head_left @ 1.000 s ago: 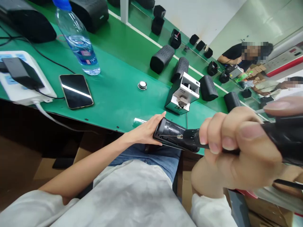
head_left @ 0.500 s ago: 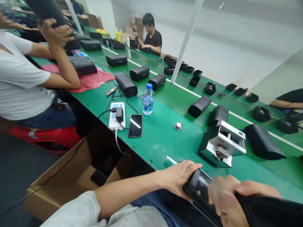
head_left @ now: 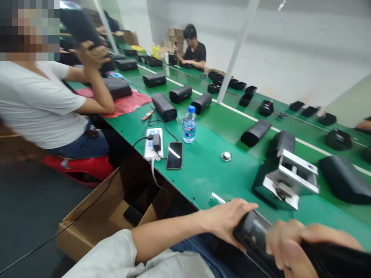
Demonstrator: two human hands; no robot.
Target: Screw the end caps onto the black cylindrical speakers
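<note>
A glossy black elongated case [head_left: 256,231] is tilted at the table's near edge, over my lap. My left hand [head_left: 228,222] grips its near end, with the thumb below and the fingers over the top. Over the case's right part is my right hand [head_left: 290,243], slightly blurred, its fingers curled together; what they hold is hidden. Below its wrist shows a dark glossy shape [head_left: 336,258], which I cannot tell apart from the case. Just beyond the hands stands a black and white box-shaped device [head_left: 298,173] with an open metal front.
On the green table [head_left: 203,170] are a phone [head_left: 174,155], a power strip [head_left: 150,148], a water bottle [head_left: 189,125], a small round silver part [head_left: 226,156] and several black cases [head_left: 256,132]. An open carton [head_left: 87,227] is below left. A co-worker [head_left: 43,100] sits at left, another [head_left: 195,52] behind.
The view has swung left, so the scene sits farther right. My left hand keeps its grip on the case; my right hand stays over it. The co-worker at left still holds up a black case.
</note>
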